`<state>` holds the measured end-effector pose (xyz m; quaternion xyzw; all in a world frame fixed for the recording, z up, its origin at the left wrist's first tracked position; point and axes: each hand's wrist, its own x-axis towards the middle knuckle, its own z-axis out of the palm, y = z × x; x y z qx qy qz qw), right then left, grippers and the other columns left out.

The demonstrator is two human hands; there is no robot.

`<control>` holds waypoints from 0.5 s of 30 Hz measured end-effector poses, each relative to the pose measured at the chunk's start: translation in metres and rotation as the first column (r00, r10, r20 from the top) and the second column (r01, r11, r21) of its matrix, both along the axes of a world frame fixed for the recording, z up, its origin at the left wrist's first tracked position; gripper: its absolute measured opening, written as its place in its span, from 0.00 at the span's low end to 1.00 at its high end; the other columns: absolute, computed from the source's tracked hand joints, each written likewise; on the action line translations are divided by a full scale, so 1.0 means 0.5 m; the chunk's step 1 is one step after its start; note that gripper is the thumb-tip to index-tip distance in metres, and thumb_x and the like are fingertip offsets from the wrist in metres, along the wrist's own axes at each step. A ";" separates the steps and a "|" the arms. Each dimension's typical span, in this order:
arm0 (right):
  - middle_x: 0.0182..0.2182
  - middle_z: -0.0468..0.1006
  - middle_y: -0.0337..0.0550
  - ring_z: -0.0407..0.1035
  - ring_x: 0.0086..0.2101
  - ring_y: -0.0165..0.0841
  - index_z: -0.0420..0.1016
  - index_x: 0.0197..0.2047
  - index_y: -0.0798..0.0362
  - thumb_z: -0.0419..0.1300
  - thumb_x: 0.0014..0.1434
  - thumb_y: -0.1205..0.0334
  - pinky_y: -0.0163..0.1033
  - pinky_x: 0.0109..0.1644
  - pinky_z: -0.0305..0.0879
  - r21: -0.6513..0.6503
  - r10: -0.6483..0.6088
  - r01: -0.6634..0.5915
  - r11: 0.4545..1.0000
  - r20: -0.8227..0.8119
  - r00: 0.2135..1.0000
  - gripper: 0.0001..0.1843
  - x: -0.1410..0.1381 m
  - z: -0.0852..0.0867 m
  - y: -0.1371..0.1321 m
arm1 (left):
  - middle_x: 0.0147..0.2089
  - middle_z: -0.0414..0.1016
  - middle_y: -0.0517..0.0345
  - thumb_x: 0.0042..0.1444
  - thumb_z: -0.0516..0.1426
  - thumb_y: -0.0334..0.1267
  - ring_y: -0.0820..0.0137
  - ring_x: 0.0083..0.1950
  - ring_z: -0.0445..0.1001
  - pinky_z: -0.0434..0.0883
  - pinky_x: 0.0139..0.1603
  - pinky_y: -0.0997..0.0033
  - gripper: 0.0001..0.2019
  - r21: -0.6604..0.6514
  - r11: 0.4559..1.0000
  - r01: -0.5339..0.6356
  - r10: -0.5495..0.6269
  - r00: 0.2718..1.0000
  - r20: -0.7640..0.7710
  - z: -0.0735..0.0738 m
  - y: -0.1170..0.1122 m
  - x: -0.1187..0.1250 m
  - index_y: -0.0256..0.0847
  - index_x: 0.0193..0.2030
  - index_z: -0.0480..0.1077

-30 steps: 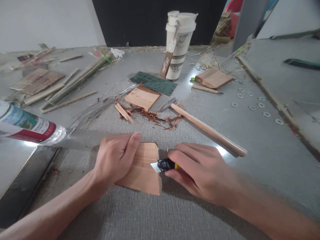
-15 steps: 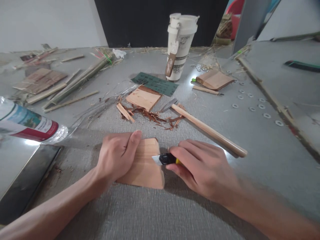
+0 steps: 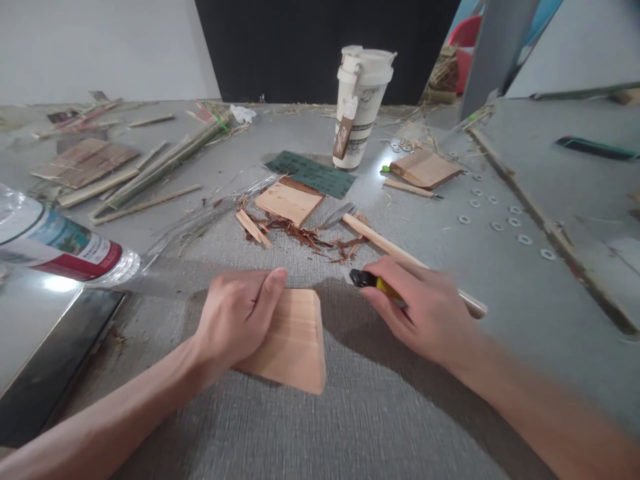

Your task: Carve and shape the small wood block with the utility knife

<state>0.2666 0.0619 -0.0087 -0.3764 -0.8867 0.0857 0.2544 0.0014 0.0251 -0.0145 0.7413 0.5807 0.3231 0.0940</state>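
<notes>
My left hand [image 3: 240, 313] is closed on the left side of a flat light-brown wooden board [image 3: 293, 343], thumb on top, fingers hidden behind. My right hand [image 3: 420, 307] grips a utility knife [image 3: 373, 280] with a black and yellow handle. Its short blade points left, up and to the right of the board, apart from it. Beyond the right hand lies a wooden-handled chisel-like tool [image 3: 385, 241], partly covered by that hand. Ahead of the board, a smaller wood block [image 3: 290, 201] sits among dark shavings [image 3: 305, 237].
A green sandpaper sheet [image 3: 310, 173] and a white lidded cup [image 3: 363, 107] stand farther back. Left are a plastic bottle [image 3: 65, 240], a black phone-like slab [image 3: 60, 360] and bamboo strips [image 3: 165, 167]. To the right lie several washers [image 3: 515, 221], another block [image 3: 425, 168] and a long strip [image 3: 550, 227].
My right hand has lifted the knife off the board's right edge, moving up and to the right. My left hand keeps hold of the board, which now looks slightly lower in view.
</notes>
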 end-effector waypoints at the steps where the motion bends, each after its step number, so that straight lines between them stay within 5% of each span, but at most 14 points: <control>1: 0.33 0.77 0.39 0.69 0.30 0.30 0.71 0.44 0.51 0.54 0.72 0.57 0.36 0.33 0.61 -0.013 0.010 -0.010 1.000 -0.001 1.000 0.09 -0.001 -0.001 -0.001 | 0.17 0.51 0.67 0.71 0.47 0.39 0.76 0.18 0.53 0.52 0.23 0.68 0.26 -0.001 1.000 -0.003 0.003 1.000 0.000 0.001 0.000 0.000 0.43 0.18 0.50; 11: 0.34 0.79 0.41 0.72 0.33 0.33 0.73 0.45 0.52 0.58 0.69 0.50 0.38 0.35 0.64 0.009 0.085 -0.085 0.996 0.004 0.996 0.13 -0.003 -0.004 -0.007 | 0.16 0.50 0.66 0.70 0.46 0.43 0.76 0.19 0.50 0.48 0.24 0.68 0.27 -0.035 0.999 -0.039 0.039 0.999 0.001 0.003 -0.001 0.004 0.43 0.17 0.49; 15: 0.36 0.79 0.43 0.74 0.34 0.33 0.72 0.45 0.52 0.57 0.70 0.57 0.38 0.36 0.65 0.023 0.072 -0.072 0.997 0.026 0.997 0.08 -0.002 -0.005 -0.007 | 0.16 0.49 0.66 0.70 0.47 0.43 0.76 0.19 0.51 0.49 0.25 0.69 0.28 -0.050 0.998 -0.038 0.038 0.999 -0.005 0.003 0.003 0.004 0.42 0.16 0.50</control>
